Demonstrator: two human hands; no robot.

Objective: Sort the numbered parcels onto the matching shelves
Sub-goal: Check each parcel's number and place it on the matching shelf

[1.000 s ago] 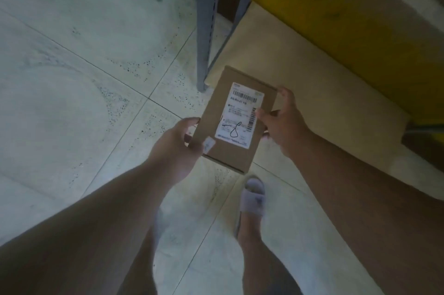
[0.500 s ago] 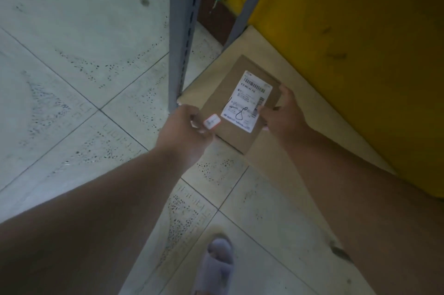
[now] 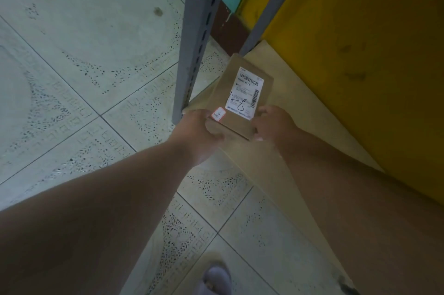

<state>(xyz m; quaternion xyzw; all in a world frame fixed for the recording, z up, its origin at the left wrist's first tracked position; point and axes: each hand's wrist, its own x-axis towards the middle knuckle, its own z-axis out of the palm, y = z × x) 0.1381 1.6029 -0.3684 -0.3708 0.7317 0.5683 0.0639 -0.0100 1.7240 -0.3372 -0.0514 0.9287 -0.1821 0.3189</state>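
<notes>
A flat brown cardboard parcel [image 3: 225,83] carries a white shipping label with a barcode and a handwritten mark like "1-8", plus a small red-edged sticker at its near left corner. My left hand [image 3: 199,134] grips the near left corner and my right hand [image 3: 274,124] grips the near right edge. The parcel sits low over the tan bottom shelf board [image 3: 295,102], just right of the grey shelf post [image 3: 197,37]. Whether it touches the board I cannot tell.
A second grey post [image 3: 269,6] rises behind the parcel. A yellow wall [image 3: 360,54] runs along the right, with a teal strip and a dark skirting behind the posts. Pale tiled floor lies to the left. My sandalled foot [image 3: 216,278] is at the bottom.
Both hands have carried the parcel forward and down, from in front of the shelf post to over the bottom shelf board. My view has moved closer to the rack.
</notes>
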